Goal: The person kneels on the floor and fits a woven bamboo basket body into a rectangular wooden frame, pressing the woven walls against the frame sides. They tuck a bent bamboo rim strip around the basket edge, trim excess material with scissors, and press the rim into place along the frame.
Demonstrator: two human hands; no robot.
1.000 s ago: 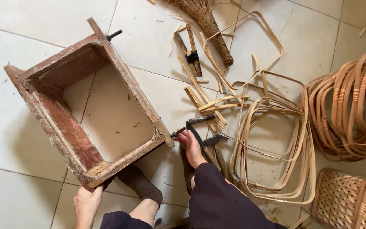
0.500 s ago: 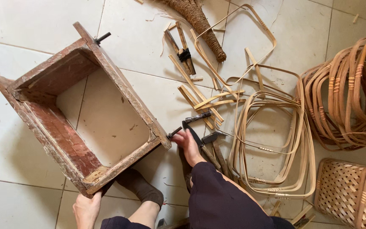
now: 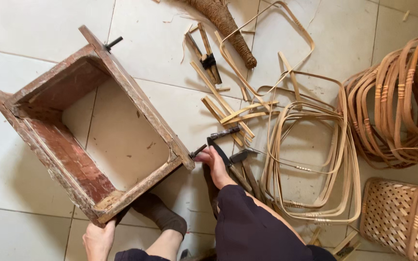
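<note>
- The wooden frame (image 3: 93, 130), an open square box with worn reddish sides, lies tilted on the pale tiled floor (image 3: 20, 29), showing tile through its middle.
- The left hand (image 3: 97, 239) is at the frame's near corner, fingers curled round the wood, gripping it.
- A foot in a dark sock (image 3: 158, 212) is pressed against the frame's near edge, just beside that hand.
- The right hand (image 3: 214, 162) reaches to the frame's right corner, fingers closed among dark metal tools (image 3: 226, 145) lying there; which one it grips, I cannot tell.
- A metal pin (image 3: 113, 43) sticks out of the frame's far corner.
- Just right of the tools, a stack of bent bamboo hoops (image 3: 315, 164) lies flat on the floor, with loose bamboo strips (image 3: 228, 104) near it.
- Farther up, a brown woven cone (image 3: 223, 21) rests on the tiles.
- At the right edge, a bundle of tied cane rings (image 3: 402, 101), and below it a woven basket (image 3: 402, 217).
</note>
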